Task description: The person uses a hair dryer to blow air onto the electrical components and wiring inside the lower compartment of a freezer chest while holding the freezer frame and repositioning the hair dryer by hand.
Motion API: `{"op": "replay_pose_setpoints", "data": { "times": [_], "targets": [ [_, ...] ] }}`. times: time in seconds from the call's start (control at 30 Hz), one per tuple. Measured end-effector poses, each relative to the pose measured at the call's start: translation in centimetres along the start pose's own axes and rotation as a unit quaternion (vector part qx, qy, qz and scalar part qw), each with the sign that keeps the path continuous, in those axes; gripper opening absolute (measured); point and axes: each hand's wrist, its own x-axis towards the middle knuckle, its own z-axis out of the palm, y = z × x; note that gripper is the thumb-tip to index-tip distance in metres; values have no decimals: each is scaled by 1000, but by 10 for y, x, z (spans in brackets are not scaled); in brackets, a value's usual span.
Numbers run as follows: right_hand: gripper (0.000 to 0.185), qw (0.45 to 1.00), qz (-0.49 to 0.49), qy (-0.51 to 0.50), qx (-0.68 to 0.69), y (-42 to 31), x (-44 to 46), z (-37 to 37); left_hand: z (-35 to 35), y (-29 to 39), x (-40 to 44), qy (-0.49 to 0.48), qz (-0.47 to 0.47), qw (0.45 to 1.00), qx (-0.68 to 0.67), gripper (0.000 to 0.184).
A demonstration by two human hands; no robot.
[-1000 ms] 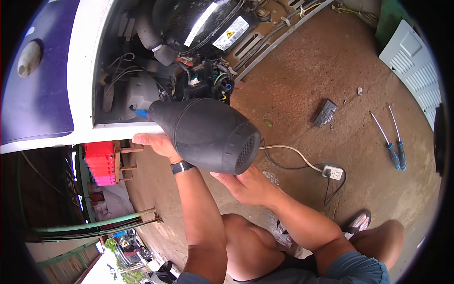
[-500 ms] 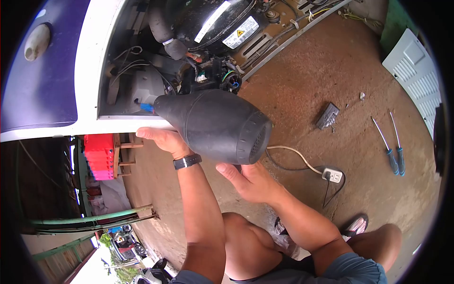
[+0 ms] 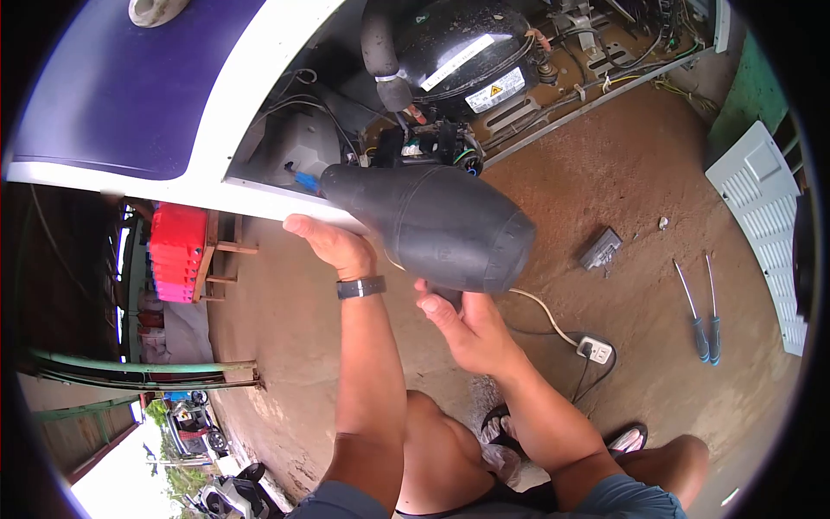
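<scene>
By the wrapped right grip, one bulbous matte-black dryer is held at 12 o'clock; the hold of the left grip, at 10, cannot be told. Beyond, one glossy compressor is seen at 12, two slim screwdrivers at 3.

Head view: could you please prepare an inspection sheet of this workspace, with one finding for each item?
Surface: brown floor, with small bits of debris.
Job's things: black hair dryer, its nozzle pointing toward the open appliance, near a blue piece; dark compressor inside.
Clutter: two blue-handled screwdrivers and a small dark box on the floor.
Hands: right hand grips the dryer's handle; left hand is beside its body, contact unclear.
Cables: dark plug in the white socket; pale cord and dark cord nearby.
Surroundings: white vented panel at right, red crates at left, parked vehicles at lower left.
</scene>
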Motion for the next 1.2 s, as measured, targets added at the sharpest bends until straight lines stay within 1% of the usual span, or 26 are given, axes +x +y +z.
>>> {"op": "replay_pose_setpoints", "data": {
  "times": [0.03,0.07,0.13,0.17,0.2,0.27,0.33,0.47,0.53,0.63,0.73,0.93,1.2],
  "targets": [
    [45,1000,0,-6,-2,-4,0,0,2,2,-3,11,-17,1000,3,110],
    [45,1000,7,-1,8,-9,-1,0,3,2,-5,18,-15,1000,1,110],
    [45,1000,14,-6,14,-16,1,0,5,-3,-2,31,20,999,-6,110],
    [45,1000,24,9,14,-19,1,0,1,-6,0,16,15,1000,-16,111],
    [45,999,34,25,13,-21,1,-1,3,-4,0,24,16,999,-18,111],
    [45,999,34,8,-7,-24,4,-5,10,-1,-4,35,15,999,-17,112],
    [48,999,38,-2,7,-23,5,-6,12,4,-6,55,6,998,-8,113],
    [50,998,42,-4,44,-25,11,-6,12,4,-7,47,10,999,3,113],
    [54,997,53,-17,50,-25,15,-7,12,5,-5,40,11,999,13,113],
    [59,996,60,-17,66,-28,17,-5,14,3,-4,47,18,999,-19,113],
    [62,997,62,-24,49,-28,18,-4,10,0,-3,42,-6,999,-30,116],
    [60,997,56,-33,37,-21,21,-2,15,8,-5,30,-6,998,-53,118],
    [57,999,22,-17,24,-26,23,-1,13,5,-5,34,6,999,-35,115]
  ]
}}
